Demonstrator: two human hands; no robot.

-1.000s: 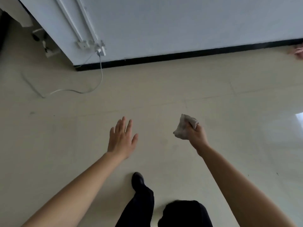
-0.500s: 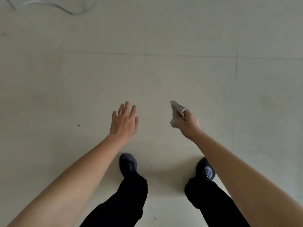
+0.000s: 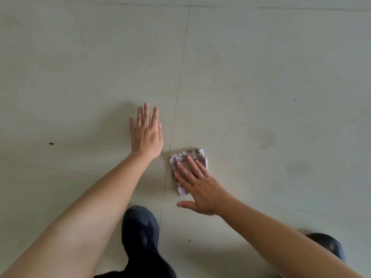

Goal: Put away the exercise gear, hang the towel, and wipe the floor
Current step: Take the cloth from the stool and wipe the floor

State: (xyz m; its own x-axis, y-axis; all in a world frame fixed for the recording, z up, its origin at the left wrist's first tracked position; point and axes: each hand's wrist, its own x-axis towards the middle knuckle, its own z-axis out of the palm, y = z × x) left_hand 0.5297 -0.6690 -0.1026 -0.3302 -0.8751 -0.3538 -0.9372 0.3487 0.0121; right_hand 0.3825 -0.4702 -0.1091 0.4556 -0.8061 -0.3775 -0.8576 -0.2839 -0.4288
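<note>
A dark shoe (image 3: 140, 227) sits near the cloth (image 3: 195, 154), with a floor seam (image 3: 178, 87) just left of it. The right grip (image 3: 200, 187) presses the cloth, fingers straight. The left grip (image 3: 146, 137) (also flat, holding nothing) lies farther left.

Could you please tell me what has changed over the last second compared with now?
The right hand came down and gave up its pinch on the cloth, now pressing it flat on the floor with straight fingers. The left hand dropped too and seems to rest flat on the floor. It stayed open and empty.
</note>
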